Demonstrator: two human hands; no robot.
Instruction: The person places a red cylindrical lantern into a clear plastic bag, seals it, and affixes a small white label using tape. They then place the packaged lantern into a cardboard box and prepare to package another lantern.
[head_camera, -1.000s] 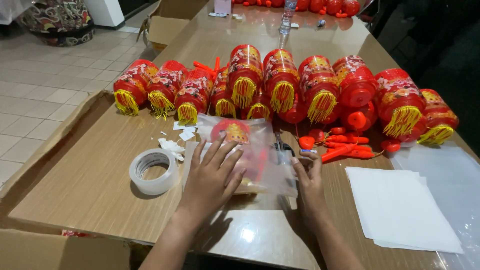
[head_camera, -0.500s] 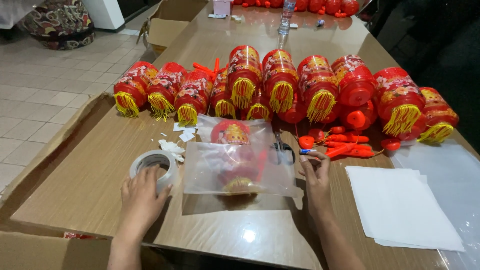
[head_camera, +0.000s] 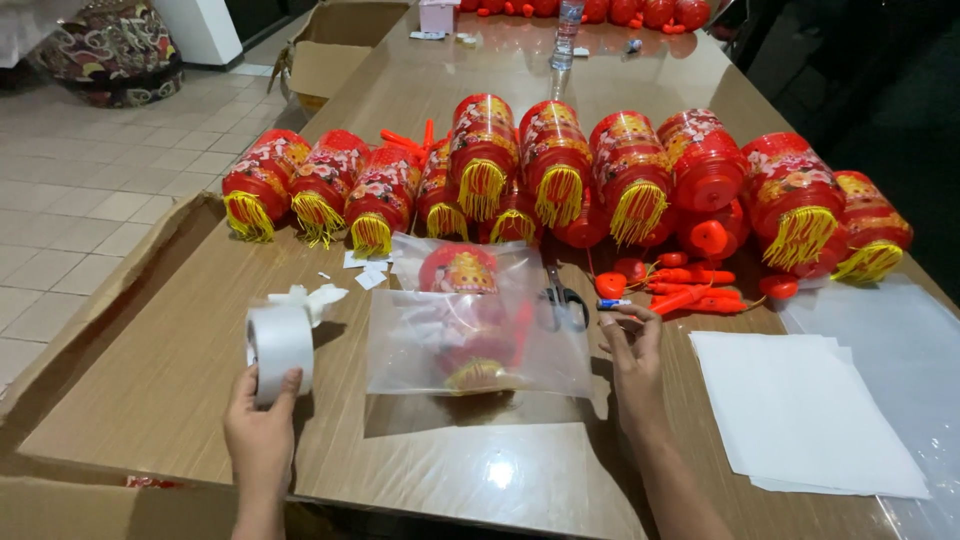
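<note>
White tape roll (head_camera: 281, 346) stands clamped in left hand (head_camera: 262, 432) fingers; right hand (head_camera: 634, 352) fingers pinch together beside bagged lantern (head_camera: 468, 320).

A glossy brown desk (head_camera: 420, 80) is seen. Red lanterns (head_camera: 560, 165) with yellow tassels are laid in a row across its middle; nearer lie a clear bag (head_camera: 480, 340), scissors (head_camera: 563, 300) and, right, white sheets (head_camera: 800, 410).
</note>
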